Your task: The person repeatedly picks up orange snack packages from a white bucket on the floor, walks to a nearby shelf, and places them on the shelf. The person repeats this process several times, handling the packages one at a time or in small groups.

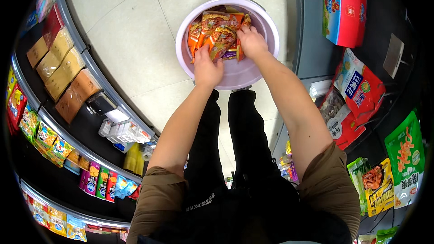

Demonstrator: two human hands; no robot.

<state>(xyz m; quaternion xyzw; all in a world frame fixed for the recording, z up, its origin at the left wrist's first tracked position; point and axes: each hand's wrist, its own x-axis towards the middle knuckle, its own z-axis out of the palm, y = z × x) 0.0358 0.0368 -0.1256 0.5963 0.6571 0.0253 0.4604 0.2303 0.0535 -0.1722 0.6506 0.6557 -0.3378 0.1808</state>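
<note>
A round pale purple plastic tub [234,76] is before me above the tiled floor, in front of my legs. Inside it lies a pile of orange food packets [222,39] with pictures of food printed on them. My left hand [207,67] is at the pile's near left side, its fingers and thumb on the lower edge of an orange packet. Over the right side of the tub reaches my right hand [252,42], its fingertips against a narrow upright packet [240,52]. Its grip is partly hidden. A purple packet [229,55] shows below the orange ones.
Curved-looking shelves on the left hold brown paper-covered packs [73,91], small white boxes [125,130] and snack bags [47,134]. On the right, a grey shelf edge [300,23] runs beside the tub, with a red box [351,10] and hanging food bags [361,84].
</note>
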